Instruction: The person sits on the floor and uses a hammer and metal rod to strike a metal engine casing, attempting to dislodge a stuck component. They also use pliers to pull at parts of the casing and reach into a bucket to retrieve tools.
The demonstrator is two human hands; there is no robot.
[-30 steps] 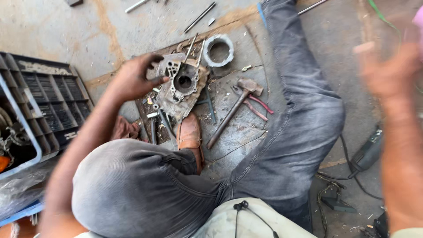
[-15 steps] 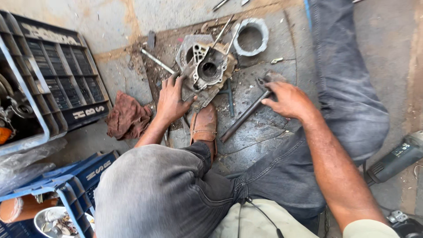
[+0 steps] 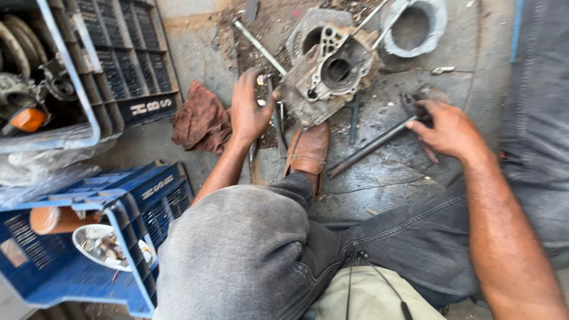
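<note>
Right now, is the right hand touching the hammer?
Touching. The head view shows the right hand closed over the head end of the hammer, whose handle lies on the floor.

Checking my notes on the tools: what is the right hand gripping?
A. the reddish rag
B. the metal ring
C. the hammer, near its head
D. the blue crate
C: the right hand closes on the hammer close to its head; its handle lies on the floor.

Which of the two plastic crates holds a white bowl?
The blue crate at lower left: a white bowl of small parts sits inside. The black crate above it holds none.
</note>
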